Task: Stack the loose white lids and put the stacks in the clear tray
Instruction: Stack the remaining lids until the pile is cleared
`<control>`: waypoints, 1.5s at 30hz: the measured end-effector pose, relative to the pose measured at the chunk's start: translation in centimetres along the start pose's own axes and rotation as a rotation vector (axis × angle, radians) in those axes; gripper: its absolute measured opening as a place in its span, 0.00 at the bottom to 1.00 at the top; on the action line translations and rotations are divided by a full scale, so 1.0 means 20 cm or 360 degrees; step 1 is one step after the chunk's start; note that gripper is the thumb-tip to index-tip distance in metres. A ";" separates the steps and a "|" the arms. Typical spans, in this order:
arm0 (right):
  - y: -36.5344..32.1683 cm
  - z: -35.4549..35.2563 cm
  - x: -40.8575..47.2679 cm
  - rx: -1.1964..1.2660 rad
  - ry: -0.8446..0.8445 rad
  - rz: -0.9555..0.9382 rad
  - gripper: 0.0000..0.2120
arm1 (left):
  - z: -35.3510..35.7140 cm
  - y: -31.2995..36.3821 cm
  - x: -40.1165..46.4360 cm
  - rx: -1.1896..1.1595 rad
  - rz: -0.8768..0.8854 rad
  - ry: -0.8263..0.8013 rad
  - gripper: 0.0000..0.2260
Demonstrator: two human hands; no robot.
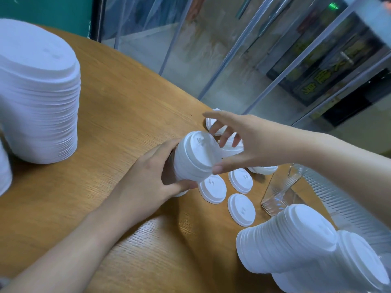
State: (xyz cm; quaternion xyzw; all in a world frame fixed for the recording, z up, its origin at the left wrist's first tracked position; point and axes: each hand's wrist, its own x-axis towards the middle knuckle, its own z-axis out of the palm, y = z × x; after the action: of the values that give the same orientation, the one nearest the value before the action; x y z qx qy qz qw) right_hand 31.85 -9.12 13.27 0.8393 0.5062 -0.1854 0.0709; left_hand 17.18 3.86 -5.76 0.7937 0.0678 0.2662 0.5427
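Observation:
My left hand [152, 176] grips a short stack of white lids [195, 157], tilted and held just above the wooden table [118, 115]. My right hand [239, 142] hovers over the far loose lids with fingers spread; its thumb lies against the stack's top rim. Loose white lids lie flat near the hands: one [212, 192] under the stack, one [241, 180] to its right, one [241, 210] nearer me, and others [211, 121] partly hidden behind my right hand. The clear tray [281, 193] sits at the right, with two lid stacks [292, 240] in its near end.
A tall pile of larger white lids [38, 94] stands at the table's left, with another white pile [4, 172] at the left edge. The table's curved far edge runs behind the hands; beyond it hang clear plastic strips [211, 49].

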 end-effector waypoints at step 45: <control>0.08 -0.11 -0.01 0.0294 0.0423 -0.0046 0.25 | -0.02 0.00 0.00 0.0120 -0.0106 0.0298 0.37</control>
State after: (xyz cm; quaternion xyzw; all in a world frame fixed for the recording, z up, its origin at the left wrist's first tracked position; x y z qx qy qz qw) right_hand 33.65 -9.41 15.36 0.8520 0.5040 -0.1194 -0.0767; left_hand 17.02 4.23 -5.61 0.7825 0.1544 0.3183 0.5123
